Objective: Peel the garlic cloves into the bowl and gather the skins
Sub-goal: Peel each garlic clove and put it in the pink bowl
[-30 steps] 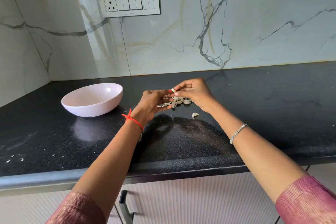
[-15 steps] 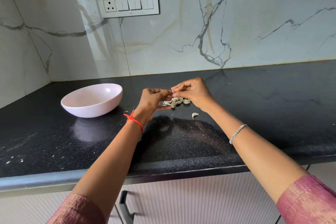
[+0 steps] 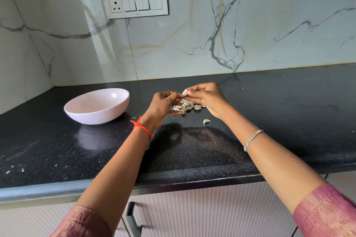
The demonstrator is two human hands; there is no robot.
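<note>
- R hand (image 3: 207,100) pinches garlic clove (image 3: 184,93) w/ thumb + fingers; L hand (image 3: 163,105) fingers curled, tips gripping same clove.
- Both just above clove pile (image 3: 185,107) on tabletop (image 3: 289,111).
- Bowl (image 3: 97,106) at 9 o'clock of hands, apart.
- Loose clove (image 3: 206,121) at 5 o'clock of pile.

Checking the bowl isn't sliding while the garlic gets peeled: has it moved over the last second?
No. The bowl sits where it did, below-left of the switch panel, same gap to the lone clove on the counter.
</note>
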